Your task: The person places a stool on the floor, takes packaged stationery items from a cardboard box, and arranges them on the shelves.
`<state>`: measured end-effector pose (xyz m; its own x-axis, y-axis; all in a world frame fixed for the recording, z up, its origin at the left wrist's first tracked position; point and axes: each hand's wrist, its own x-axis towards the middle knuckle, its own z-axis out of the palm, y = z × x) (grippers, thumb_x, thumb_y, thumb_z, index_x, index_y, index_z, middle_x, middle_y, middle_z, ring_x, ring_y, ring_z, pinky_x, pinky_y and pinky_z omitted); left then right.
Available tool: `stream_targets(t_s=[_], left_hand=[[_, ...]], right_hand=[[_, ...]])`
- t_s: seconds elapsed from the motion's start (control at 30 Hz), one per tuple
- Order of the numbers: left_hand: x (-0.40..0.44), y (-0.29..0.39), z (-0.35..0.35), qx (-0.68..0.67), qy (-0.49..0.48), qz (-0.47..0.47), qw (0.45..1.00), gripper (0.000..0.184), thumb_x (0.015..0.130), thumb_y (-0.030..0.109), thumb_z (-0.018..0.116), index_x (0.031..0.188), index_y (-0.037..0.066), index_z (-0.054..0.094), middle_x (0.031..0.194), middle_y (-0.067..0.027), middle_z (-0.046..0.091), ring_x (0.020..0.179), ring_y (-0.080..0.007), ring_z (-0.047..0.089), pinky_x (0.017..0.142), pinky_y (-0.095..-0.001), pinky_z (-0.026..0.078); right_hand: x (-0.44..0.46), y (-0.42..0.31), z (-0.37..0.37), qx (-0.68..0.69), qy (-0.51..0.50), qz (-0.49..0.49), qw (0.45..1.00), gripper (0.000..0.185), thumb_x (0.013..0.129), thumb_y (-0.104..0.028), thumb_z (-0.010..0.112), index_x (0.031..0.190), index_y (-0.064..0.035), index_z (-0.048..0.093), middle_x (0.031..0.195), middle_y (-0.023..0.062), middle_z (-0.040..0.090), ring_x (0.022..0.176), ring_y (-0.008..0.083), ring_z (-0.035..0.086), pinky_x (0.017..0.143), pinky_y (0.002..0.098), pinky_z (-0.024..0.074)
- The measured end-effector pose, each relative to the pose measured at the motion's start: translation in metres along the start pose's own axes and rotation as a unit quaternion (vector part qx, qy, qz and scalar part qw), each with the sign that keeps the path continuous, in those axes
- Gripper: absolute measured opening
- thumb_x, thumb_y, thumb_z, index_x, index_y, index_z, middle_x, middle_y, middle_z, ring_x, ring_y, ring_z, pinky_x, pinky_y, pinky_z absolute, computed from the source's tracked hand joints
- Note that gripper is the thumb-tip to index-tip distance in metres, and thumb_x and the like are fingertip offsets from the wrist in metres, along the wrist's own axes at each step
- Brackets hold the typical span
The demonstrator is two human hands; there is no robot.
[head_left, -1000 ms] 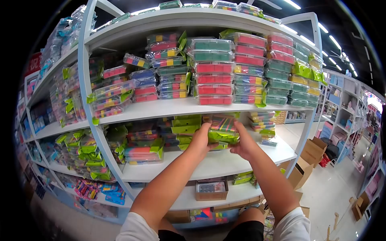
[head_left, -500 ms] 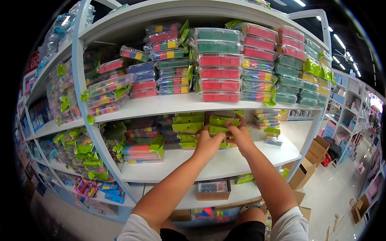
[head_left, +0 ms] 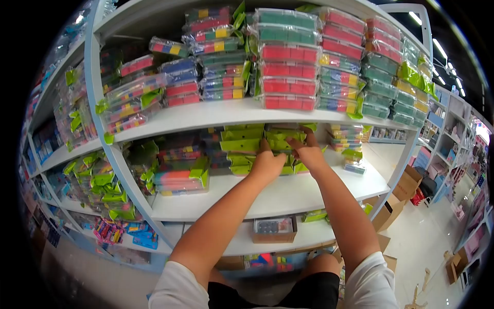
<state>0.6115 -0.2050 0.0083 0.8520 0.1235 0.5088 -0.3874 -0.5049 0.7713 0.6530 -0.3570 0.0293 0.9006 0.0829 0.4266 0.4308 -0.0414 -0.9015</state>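
Note:
In the head view, both my hands reach into the middle shelf, at a stack of clear plastic packs with bright green flaps (head_left: 279, 139). My left hand (head_left: 267, 165) is at the near left side of the stack, fingers curled against a pack. My right hand (head_left: 309, 153) grips the right side, its fingers bent over the top of the green flap. Another green-flapped stack (head_left: 241, 146) stands directly left of my left hand. The packs' contents are mostly hidden by the flaps and my fingers.
Above, the upper shelf (head_left: 226, 111) bears tall stacks of red, green and multicoloured packs (head_left: 289, 71). Pink-and-blue packs (head_left: 180, 179) lie left on the middle shelf. A small open carton (head_left: 274, 229) sits below. Cardboard boxes (head_left: 389, 211) stand on the floor at right.
The view has tilted down slightly, so the shelves appear higher. My hands stay at the same green-flapped stack, with little change in their grip.

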Motion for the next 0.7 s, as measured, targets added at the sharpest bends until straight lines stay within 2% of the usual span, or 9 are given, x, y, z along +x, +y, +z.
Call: stream_targets(t_s=[0.13, 0.2, 0.23, 0.3, 0.37, 0.43, 0.47, 0.57, 0.7], left_hand=[[-0.03, 0.001, 0.008, -0.03, -0.021, 0.018, 0.999, 0.087, 0.088, 0.02, 0.064, 0.154, -0.011, 0.015, 0.139, -0.0329, 0.048, 0.12, -0.0372, 0.059, 0.099, -0.04, 0.049], [-0.053, 0.011, 0.005, -0.067, -0.027, 0.041, 0.997, 0.09, 0.09, 0.019, 0.066, 0.155, -0.009, 0.012, 0.15, -0.0304, 0.033, 0.124, -0.032, 0.056, 0.095, -0.0379, 0.052], [-0.056, 0.006, 0.007, -0.066, -0.033, 0.033, 0.997, 0.09, 0.09, 0.019, 0.066, 0.155, -0.009, 0.012, 0.15, -0.0304, 0.033, 0.124, -0.032, 0.056, 0.095, -0.0379, 0.052], [-0.061, -0.005, 0.009, 0.027, -0.026, 0.123, 0.992, 0.09, 0.087, 0.019, 0.068, 0.151, -0.014, 0.014, 0.145, -0.0346, 0.035, 0.125, -0.0447, 0.05, 0.105, -0.0442, 0.045], [-0.056, -0.005, 0.005, 0.047, -0.024, 0.127, 0.99, 0.091, 0.087, 0.02, 0.069, 0.152, -0.012, 0.016, 0.142, -0.0316, 0.039, 0.123, -0.0406, 0.052, 0.103, -0.0414, 0.046], [-0.048, -0.006, 0.0, 0.023, -0.067, 0.091, 0.993, 0.091, 0.088, 0.021, 0.071, 0.156, -0.006, 0.016, 0.153, -0.0257, 0.035, 0.127, -0.0326, 0.053, 0.089, -0.0375, 0.053], [-0.048, -0.006, -0.002, -0.01, -0.058, 0.083, 0.995, 0.089, 0.086, 0.019, 0.07, 0.155, -0.006, 0.02, 0.145, -0.027, 0.041, 0.128, -0.0379, 0.052, 0.101, -0.0408, 0.047], [-0.053, -0.004, -0.009, 0.018, -0.071, 0.091, 0.993, 0.085, 0.088, 0.017, 0.069, 0.156, -0.002, 0.021, 0.154, -0.0231, 0.035, 0.13, -0.0316, 0.052, 0.093, -0.0391, 0.053], [-0.068, -0.009, -0.024, 0.069, -0.095, 0.148, 0.982, 0.076, 0.088, 0.013, 0.068, 0.153, 0.002, 0.031, 0.153, -0.0191, 0.037, 0.134, -0.0336, 0.049, 0.1, -0.0438, 0.049]], right_hand=[[-0.004, 0.009, -0.002, -0.017, -0.012, -0.006, 1.0, 0.075, 0.087, -0.029, 0.074, 0.148, -0.0027, 0.039, 0.125, 0.0242, 0.064, 0.114, 0.0279, 0.063, 0.094, 0.0365, 0.0493], [-0.005, 0.015, -0.001, -0.036, -0.013, -0.013, 0.999, 0.076, 0.088, -0.034, 0.073, 0.148, -0.0014, 0.039, 0.125, 0.0243, 0.064, 0.113, 0.0306, 0.064, 0.094, 0.038, 0.0492], [-0.002, 0.019, 0.0, -0.071, -0.008, -0.016, 0.997, 0.076, 0.088, -0.038, 0.072, 0.146, 0.0001, 0.041, 0.126, 0.0249, 0.064, 0.114, 0.0335, 0.063, 0.095, 0.0392, 0.0487], [0.003, 0.026, 0.0, -0.139, 0.004, -0.021, 0.99, 0.078, 0.088, -0.047, 0.069, 0.142, 0.0029, 0.044, 0.126, 0.0262, 0.064, 0.116, 0.0393, 0.062, 0.097, 0.0418, 0.0477], [-0.007, 0.0, 0.001, -0.194, -0.044, 0.004, 0.98, 0.078, 0.086, -0.052, 0.069, 0.136, 0.0041, 0.051, 0.127, 0.0279, 0.063, 0.119, 0.0414, 0.061, 0.099, 0.042, 0.0468], [-0.006, 0.001, 0.003, -0.187, -0.04, 0.01, 0.981, 0.076, 0.085, -0.052, 0.071, 0.132, 0.0045, 0.055, 0.126, 0.0272, 0.064, 0.118, 0.0396, 0.062, 0.099, 0.0414, 0.0471], [-0.004, 0.003, 0.001, -0.186, -0.059, -0.017, 0.981, 0.077, 0.084, -0.053, 0.071, 0.133, 0.0047, 0.054, 0.126, 0.0272, 0.064, 0.119, 0.0396, 0.062, 0.099, 0.0414, 0.047], [-0.011, 0.016, -0.005, -0.158, -0.052, -0.066, 0.984, 0.081, 0.085, -0.051, 0.072, 0.139, 0.0046, 0.049, 0.123, 0.0252, 0.066, 0.11, 0.0345, 0.065, 0.094, 0.0398, 0.05], [-0.095, 0.016, -0.047, -0.028, 0.06, -0.126, 0.99, 0.062, 0.088, -0.016, 0.071, 0.144, -0.0036, 0.046, 0.122, 0.0165, 0.064, 0.09, 0.0184, 0.063, 0.077, 0.0316, 0.0525]])
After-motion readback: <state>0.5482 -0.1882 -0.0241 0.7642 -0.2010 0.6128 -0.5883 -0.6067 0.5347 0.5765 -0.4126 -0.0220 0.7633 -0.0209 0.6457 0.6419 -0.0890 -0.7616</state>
